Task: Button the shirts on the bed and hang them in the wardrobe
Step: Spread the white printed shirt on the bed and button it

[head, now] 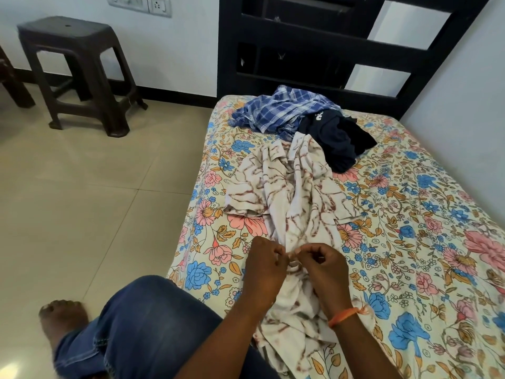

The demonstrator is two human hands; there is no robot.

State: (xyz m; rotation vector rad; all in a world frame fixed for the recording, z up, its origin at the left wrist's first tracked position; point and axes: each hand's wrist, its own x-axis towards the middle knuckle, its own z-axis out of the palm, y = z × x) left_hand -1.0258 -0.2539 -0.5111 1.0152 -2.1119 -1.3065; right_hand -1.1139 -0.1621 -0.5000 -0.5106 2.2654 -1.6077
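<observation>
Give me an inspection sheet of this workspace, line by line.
Surface: bed covered by a floral sheet, shirts lying on it.
Job's things: white brown-patterned shirt spread toward the person; blue checked shirt and dark navy garment heaped near the headboard.
Clutter: nothing seen.
Hands: left hand and right hand both pinch the white shirt's front edges together; orange thread on the right wrist.
Cables: nothing seen.
Surroundings: dark plastic stool on tiled floor; wall switchboard; no wardrobe in view.
</observation>
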